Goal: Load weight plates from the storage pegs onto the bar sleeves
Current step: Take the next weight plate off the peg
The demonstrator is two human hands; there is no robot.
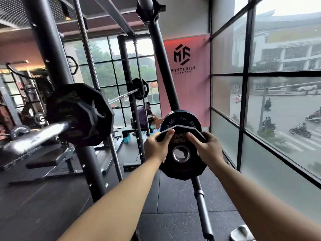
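A small black polygonal weight plate [182,168] with a steel-ringed centre hole is held upright in both hands. My left hand [156,147] grips its upper left edge, and my right hand [209,148] grips its upper right edge. Just behind it a round black plate [180,120] sits against the dark slanted rack post [163,54]. At left, the chrome bar sleeve [34,136] points toward me, with a large black twelve-sided plate [83,115] and a smaller one loaded on it.
A thick black rack upright [50,49] stands beside the loaded sleeve. A bench [52,159] sits under the bar. A second barbell [202,202] leans down across the rubber floor. Glass windows [278,119] close off the right side. A person crouches farther back.
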